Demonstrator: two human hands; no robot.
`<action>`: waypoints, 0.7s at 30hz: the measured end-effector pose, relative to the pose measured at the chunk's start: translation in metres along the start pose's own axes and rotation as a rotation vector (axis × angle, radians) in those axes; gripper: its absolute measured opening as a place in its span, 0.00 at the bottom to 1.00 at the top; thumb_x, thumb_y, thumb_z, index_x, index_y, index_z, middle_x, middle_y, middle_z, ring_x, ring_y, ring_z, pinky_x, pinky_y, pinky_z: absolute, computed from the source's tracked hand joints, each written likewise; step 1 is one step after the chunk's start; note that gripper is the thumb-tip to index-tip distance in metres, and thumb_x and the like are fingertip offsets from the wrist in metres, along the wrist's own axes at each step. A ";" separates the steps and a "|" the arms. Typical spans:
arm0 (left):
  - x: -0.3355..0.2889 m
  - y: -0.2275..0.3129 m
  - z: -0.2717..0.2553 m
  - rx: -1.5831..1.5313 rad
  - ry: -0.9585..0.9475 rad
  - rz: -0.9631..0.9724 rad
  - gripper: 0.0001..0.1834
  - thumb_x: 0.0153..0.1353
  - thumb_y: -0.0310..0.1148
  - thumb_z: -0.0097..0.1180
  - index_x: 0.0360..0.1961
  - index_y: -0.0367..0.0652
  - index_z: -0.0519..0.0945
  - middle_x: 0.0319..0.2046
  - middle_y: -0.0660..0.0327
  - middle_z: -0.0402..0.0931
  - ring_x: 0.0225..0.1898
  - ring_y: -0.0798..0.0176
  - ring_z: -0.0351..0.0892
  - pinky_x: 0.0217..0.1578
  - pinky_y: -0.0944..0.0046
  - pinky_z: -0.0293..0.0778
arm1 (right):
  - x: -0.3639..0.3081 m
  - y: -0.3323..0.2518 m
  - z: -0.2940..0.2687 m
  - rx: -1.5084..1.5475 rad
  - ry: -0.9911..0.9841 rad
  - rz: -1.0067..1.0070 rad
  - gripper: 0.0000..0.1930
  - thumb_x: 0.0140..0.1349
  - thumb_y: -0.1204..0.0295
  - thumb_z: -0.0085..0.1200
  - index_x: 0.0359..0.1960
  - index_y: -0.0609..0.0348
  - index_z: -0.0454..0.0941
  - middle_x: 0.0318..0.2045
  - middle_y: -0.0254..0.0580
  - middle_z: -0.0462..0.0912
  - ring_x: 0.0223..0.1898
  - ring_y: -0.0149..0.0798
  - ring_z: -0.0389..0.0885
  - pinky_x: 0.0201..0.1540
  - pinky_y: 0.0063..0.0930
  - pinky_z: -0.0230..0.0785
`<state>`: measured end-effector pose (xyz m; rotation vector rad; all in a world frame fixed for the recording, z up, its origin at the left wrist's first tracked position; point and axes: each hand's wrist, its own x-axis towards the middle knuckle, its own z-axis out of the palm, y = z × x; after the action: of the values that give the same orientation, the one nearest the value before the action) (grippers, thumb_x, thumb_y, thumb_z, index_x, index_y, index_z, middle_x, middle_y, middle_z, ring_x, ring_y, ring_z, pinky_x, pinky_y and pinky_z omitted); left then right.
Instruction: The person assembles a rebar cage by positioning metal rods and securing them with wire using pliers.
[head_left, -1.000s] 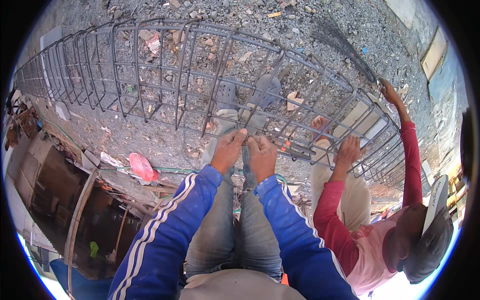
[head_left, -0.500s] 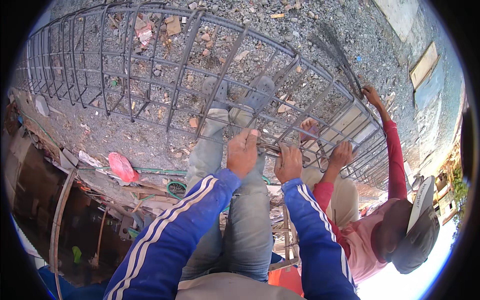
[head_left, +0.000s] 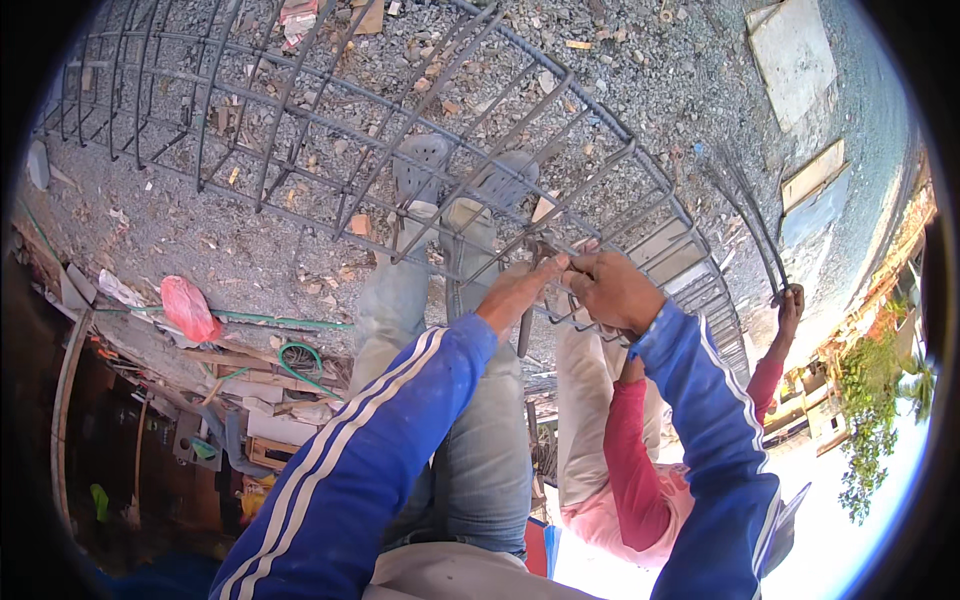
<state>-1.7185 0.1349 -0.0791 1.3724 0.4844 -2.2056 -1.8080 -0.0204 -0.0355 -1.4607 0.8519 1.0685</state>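
Observation:
A long cage of steel rebar (head_left: 375, 141) with square stirrups stretches across in front of me. My left hand (head_left: 518, 291) is closed at the cage's near edge, on a dark metal tool that looks like pincers (head_left: 525, 333). One dark leg of it sticks out below my fingers. Against the left fingertips, my right hand (head_left: 618, 293) is closed at the same near bar; what its fingers pinch is hidden. To the right, a co-worker's hand (head_left: 790, 302) grips a bundle of thin dark rods (head_left: 757, 222).
My shoes (head_left: 421, 166) stand on gravel beneath the cage. The co-worker's red sleeve (head_left: 636, 450) is close beside my right arm. A pink plastic bag (head_left: 190, 310) and a green hose (head_left: 270, 317) lie at left. Flat boards (head_left: 793, 62) lie at the upper right.
My hands have come together, the right one turning over the near bar. The co-worker's far hand has moved lower with the rods, and the co-worker's head is now largely behind my right arm.

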 end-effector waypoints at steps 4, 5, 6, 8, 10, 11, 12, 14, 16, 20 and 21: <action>0.008 -0.001 0.009 -0.320 -0.085 -0.088 0.31 0.55 0.68 0.52 0.36 0.47 0.78 0.29 0.66 0.71 0.32 0.66 0.70 0.42 0.59 0.70 | 0.027 -0.003 -0.013 -0.123 -0.192 0.077 0.12 0.60 0.70 0.49 0.34 0.68 0.78 0.23 0.56 0.79 0.27 0.54 0.79 0.33 0.43 0.71; 0.002 0.002 0.013 -0.458 -0.110 -0.117 0.30 0.56 0.66 0.52 0.35 0.47 0.78 0.29 0.65 0.73 0.32 0.66 0.72 0.40 0.59 0.72 | 0.032 -0.006 -0.016 -0.160 -0.224 0.079 0.11 0.59 0.70 0.49 0.33 0.68 0.78 0.23 0.57 0.79 0.27 0.55 0.79 0.33 0.44 0.71; -0.002 0.004 0.014 -0.592 -0.136 -0.145 0.29 0.57 0.65 0.52 0.35 0.47 0.78 0.30 0.65 0.74 0.32 0.65 0.75 0.38 0.60 0.74 | 0.034 -0.026 -0.024 -0.206 -0.254 0.078 0.11 0.58 0.70 0.50 0.32 0.68 0.78 0.23 0.57 0.79 0.27 0.57 0.79 0.33 0.45 0.71; 0.000 0.008 0.017 -0.869 -0.234 -0.073 0.25 0.62 0.60 0.49 0.36 0.46 0.77 0.31 0.64 0.77 0.33 0.64 0.77 0.38 0.57 0.78 | 0.035 -0.049 -0.028 -0.290 -0.237 0.051 0.12 0.55 0.68 0.51 0.29 0.68 0.78 0.23 0.58 0.79 0.27 0.59 0.79 0.33 0.47 0.71; -0.008 0.033 0.034 -1.094 -0.215 -0.021 0.23 0.64 0.56 0.48 0.38 0.46 0.77 0.33 0.62 0.78 0.33 0.63 0.79 0.38 0.56 0.79 | 0.028 -0.056 -0.026 -0.368 -0.131 0.012 0.14 0.54 0.66 0.53 0.26 0.68 0.78 0.23 0.59 0.78 0.27 0.59 0.79 0.34 0.48 0.71; -0.001 0.032 0.037 -1.213 -0.255 -0.081 0.18 0.66 0.49 0.48 0.37 0.44 0.77 0.34 0.59 0.79 0.34 0.62 0.81 0.36 0.58 0.79 | 0.024 -0.061 -0.024 -0.378 -0.104 0.064 0.14 0.52 0.67 0.53 0.29 0.69 0.78 0.26 0.59 0.79 0.30 0.58 0.80 0.35 0.47 0.72; 0.005 0.022 0.039 -1.202 -0.233 -0.002 0.17 0.65 0.47 0.50 0.38 0.42 0.77 0.34 0.59 0.79 0.36 0.61 0.81 0.39 0.58 0.78 | 0.021 -0.063 -0.017 -0.379 -0.083 0.110 0.14 0.51 0.67 0.54 0.32 0.69 0.78 0.29 0.60 0.80 0.32 0.57 0.81 0.37 0.47 0.73; 0.015 0.005 0.044 -1.174 -0.200 0.146 0.15 0.64 0.42 0.52 0.40 0.39 0.77 0.35 0.57 0.79 0.39 0.59 0.80 0.46 0.58 0.76 | 0.004 -0.062 -0.007 -0.317 0.038 0.128 0.18 0.49 0.68 0.55 0.39 0.70 0.75 0.35 0.61 0.80 0.36 0.57 0.81 0.40 0.46 0.73; 0.020 0.005 0.041 -1.099 -0.125 0.010 0.11 0.61 0.36 0.52 0.35 0.39 0.76 0.30 0.57 0.77 0.38 0.59 0.81 0.44 0.58 0.78 | -0.028 -0.054 0.000 -0.183 0.237 0.058 0.26 0.48 0.68 0.57 0.48 0.71 0.70 0.41 0.62 0.79 0.40 0.58 0.80 0.45 0.46 0.72; 0.025 -0.011 0.046 -0.994 0.031 -0.032 0.05 0.57 0.30 0.51 0.28 0.40 0.74 0.23 0.60 0.71 0.33 0.58 0.81 0.34 0.58 0.79 | -0.062 -0.015 0.029 0.161 -0.063 0.411 0.29 0.49 0.68 0.57 0.52 0.69 0.63 0.41 0.62 0.76 0.42 0.64 0.76 0.47 0.50 0.69; 0.027 -0.020 0.047 -0.890 0.084 0.052 0.06 0.58 0.30 0.50 0.30 0.39 0.73 0.23 0.62 0.70 0.28 0.60 0.80 0.26 0.61 0.76 | -0.065 -0.006 0.050 0.208 -0.035 0.377 0.28 0.50 0.69 0.56 0.52 0.68 0.63 0.41 0.63 0.75 0.42 0.66 0.75 0.46 0.51 0.68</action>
<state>-1.7747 0.1201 -0.0828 0.9504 1.2486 -1.5469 -1.8327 0.0270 0.0274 -1.1300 1.2071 1.2353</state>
